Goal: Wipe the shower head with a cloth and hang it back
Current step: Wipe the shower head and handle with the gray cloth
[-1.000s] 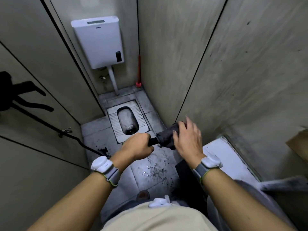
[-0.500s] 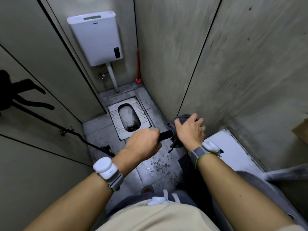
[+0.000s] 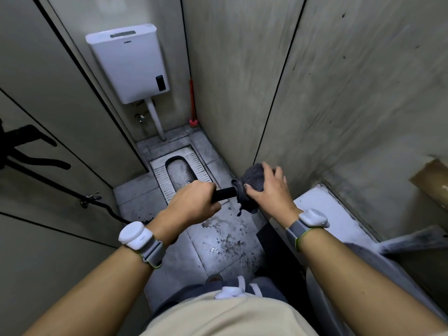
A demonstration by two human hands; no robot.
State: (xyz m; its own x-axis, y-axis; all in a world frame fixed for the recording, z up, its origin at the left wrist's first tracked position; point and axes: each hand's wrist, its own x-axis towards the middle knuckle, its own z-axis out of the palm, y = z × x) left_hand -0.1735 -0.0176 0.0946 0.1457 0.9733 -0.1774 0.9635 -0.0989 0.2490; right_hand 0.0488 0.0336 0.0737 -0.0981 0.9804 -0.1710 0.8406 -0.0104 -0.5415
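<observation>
My left hand (image 3: 191, 202) is closed around the black handle of the shower head (image 3: 224, 193), which points to the right. The head end is hidden under a dark grey cloth (image 3: 254, 179). My right hand (image 3: 269, 190) lies over the cloth with fingers spread, pressing it around the head. A black hose (image 3: 72, 194) runs from the left wall down toward my left hand. A black wall bracket (image 3: 29, 144) sits on the left wall.
A squat toilet (image 3: 180, 172) lies in the floor ahead, a white cistern (image 3: 128, 61) above it, a red brush (image 3: 192, 103) in the corner. A white ledge (image 3: 324, 212) is to my right. Walls stand close on both sides.
My right hand has slid the cloth up and over the head end, from a closed grip to spread fingers. The left hand kept its grip on the handle.
</observation>
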